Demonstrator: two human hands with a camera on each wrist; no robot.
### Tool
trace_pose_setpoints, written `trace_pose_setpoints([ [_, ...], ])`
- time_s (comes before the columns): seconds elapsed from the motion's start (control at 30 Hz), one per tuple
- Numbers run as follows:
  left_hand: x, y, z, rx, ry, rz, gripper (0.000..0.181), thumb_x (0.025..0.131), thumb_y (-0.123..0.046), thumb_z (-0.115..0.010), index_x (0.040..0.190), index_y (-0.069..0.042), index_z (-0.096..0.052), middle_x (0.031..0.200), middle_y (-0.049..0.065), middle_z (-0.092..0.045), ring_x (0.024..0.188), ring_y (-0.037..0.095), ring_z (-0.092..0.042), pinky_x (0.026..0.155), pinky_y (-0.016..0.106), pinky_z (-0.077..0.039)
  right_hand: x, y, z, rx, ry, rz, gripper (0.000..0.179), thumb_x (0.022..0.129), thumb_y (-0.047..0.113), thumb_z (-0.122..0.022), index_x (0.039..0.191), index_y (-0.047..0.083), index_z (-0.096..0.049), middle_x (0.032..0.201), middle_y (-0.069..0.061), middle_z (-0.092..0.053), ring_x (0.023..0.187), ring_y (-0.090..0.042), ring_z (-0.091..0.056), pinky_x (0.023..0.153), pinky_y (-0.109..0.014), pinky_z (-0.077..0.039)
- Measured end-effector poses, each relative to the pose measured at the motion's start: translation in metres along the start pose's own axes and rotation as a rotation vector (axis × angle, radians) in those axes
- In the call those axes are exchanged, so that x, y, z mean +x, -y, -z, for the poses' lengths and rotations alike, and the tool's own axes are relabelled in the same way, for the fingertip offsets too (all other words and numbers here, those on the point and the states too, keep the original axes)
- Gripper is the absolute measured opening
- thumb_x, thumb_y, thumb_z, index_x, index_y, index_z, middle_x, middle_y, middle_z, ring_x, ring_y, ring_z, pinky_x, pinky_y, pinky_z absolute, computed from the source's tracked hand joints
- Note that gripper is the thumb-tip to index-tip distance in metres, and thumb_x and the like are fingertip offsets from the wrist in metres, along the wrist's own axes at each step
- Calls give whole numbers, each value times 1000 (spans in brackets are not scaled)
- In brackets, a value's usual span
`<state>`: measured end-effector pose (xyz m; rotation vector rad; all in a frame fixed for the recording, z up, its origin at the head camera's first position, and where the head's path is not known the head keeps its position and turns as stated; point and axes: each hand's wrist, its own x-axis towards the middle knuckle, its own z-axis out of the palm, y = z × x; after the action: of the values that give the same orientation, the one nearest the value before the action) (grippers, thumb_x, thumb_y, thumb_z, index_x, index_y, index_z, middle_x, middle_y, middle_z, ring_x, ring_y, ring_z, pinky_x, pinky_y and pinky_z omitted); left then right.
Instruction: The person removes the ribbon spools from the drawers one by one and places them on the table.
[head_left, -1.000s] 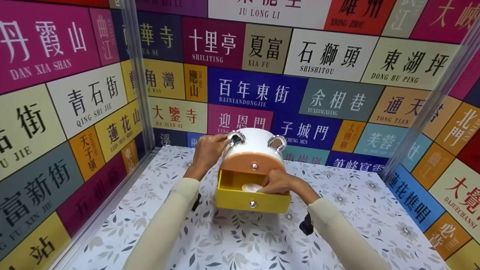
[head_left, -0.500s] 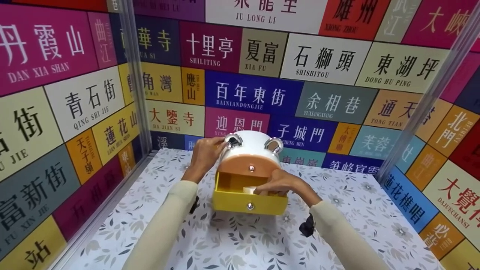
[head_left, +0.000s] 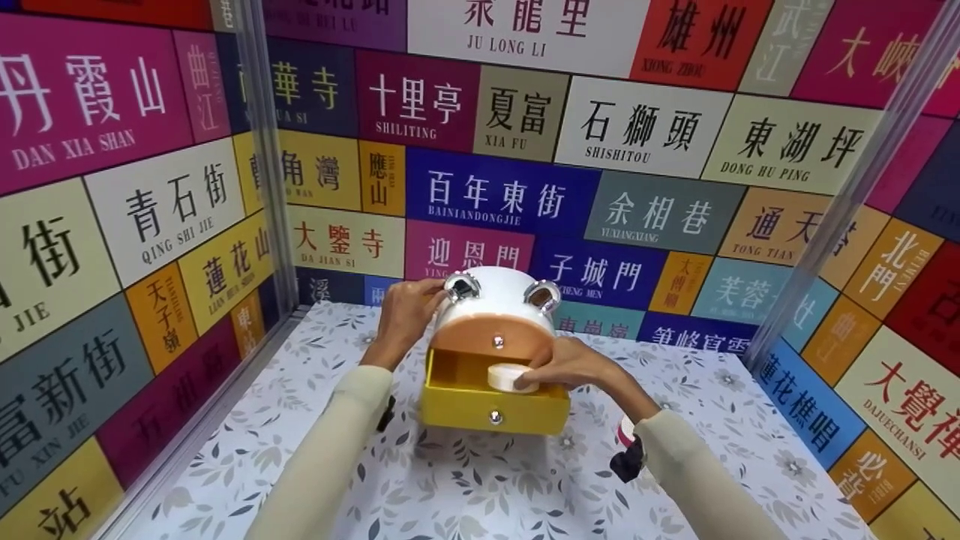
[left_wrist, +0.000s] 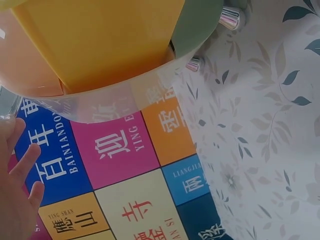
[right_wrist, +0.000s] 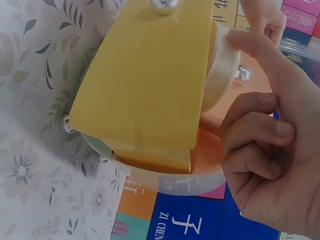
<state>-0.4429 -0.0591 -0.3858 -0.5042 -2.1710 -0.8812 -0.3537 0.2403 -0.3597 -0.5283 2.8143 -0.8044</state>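
Pinching is done by the right hand (head_left: 577,364), at three o'clock on the white-domed cabinet (head_left: 504,298): a white disc (head_left: 502,378) is gripped by its fingertips, with other fingers curled toward the palm. The disc is held at the open mouth of the yellow drawer (head_left: 456,409), just behind its front panel; whether the drawer's floor is touched by it cannot be told. At eleven o'clock, the silver eye (head_left: 460,287) is touched by the left hand (head_left: 405,319); whether it is gripped or only touched cannot be told. A second eye (head_left: 541,295) is seen at one o'clock. Above the yellow drawer, an orange drawer (head_left: 466,335) is closed, and a knob is fitted to each front. The cabinet is supported by a leaf-patterned tabletop (head_left: 457,484) and backed, at twelve o'clock, by a wall (head_left: 487,196) covered with coloured name panels. Both arms are covered by cream sleeves (head_left: 322,450).
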Motion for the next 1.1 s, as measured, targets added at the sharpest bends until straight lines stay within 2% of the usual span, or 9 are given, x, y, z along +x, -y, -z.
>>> trace_pose_setpoints([
  [0.13, 1, 0, 0, -1, -2, 1, 24, 94, -21, -79, 116, -10, -80, 108, 7, -79, 97, 26, -76, 87, 40, -61, -6, -2, 5, -11, -10, 39, 43, 74, 58, -87, 87, 17, -80, 57, 9, -50, 44, -8, -39, 42, -22, -31],
  [0.27, 1, -1, 0, -7, -6, 6, 24, 94, -19, -79, 116, -10, -80, 108, 8, -79, 98, 27, -76, 87, 40, -61, -13, -6, 10, -5, -55, 107, 50, 73, 54, -90, 106, 17, -82, 63, 7, -59, 46, -9, -43, 44, -22, -37],
  [0.5, 0, 2, 0, 2, -29, -9, 23, 93, -21, -80, 114, -11, -81, 105, 9, -79, 96, 30, -76, 84, 43, -60, -26, -20, 20, -17, -147, 193, 67, 71, 50, -94, 126, 16, -75, 51, 9, -38, 44, -8, -34, 43, -21, -27],
  [0.6, -1, 3, 0, -8, -37, -11, 22, 93, -21, -80, 113, -11, -81, 104, 9, -79, 94, 31, -76, 82, 44, -61, -33, -26, 25, -1, -184, 197, 75, 70, 49, -94, 133, 15, -71, 51, 9, -39, 44, -7, -35, 42, -20, -28],
  [0.83, -3, 3, 0, -9, -51, -21, 22, 93, -21, -81, 112, -11, -82, 102, 9, -79, 93, 31, -76, 79, 46, -60, -46, -46, 39, 14, -267, 230, 73, 70, 44, -96, 133, 16, -71, 50, 7, -44, 43, -7, -38, 43, -19, -29],
  [0.97, -2, 1, 0, -16, -44, -6, 23, 93, -21, -81, 113, -10, -81, 102, 9, -79, 93, 29, -77, 80, 43, -61, -53, -61, 45, 29, -300, 208, 71, 72, 45, -95, 133, 18, -72, 50, 8, -42, 42, -7, -37, 42, -19, -29],
  [1.1, -2, 0, -1, -22, -39, -3, 23, 93, -22, -80, 113, -10, -81, 103, 10, -79, 94, 29, -77, 82, 42, -61, -58, -82, 51, 84, -340, 152, 71, 73, 42, -95, 134, 16, -71, 50, 7, -40, 41, -7, -33, 41, -19, -27],
])
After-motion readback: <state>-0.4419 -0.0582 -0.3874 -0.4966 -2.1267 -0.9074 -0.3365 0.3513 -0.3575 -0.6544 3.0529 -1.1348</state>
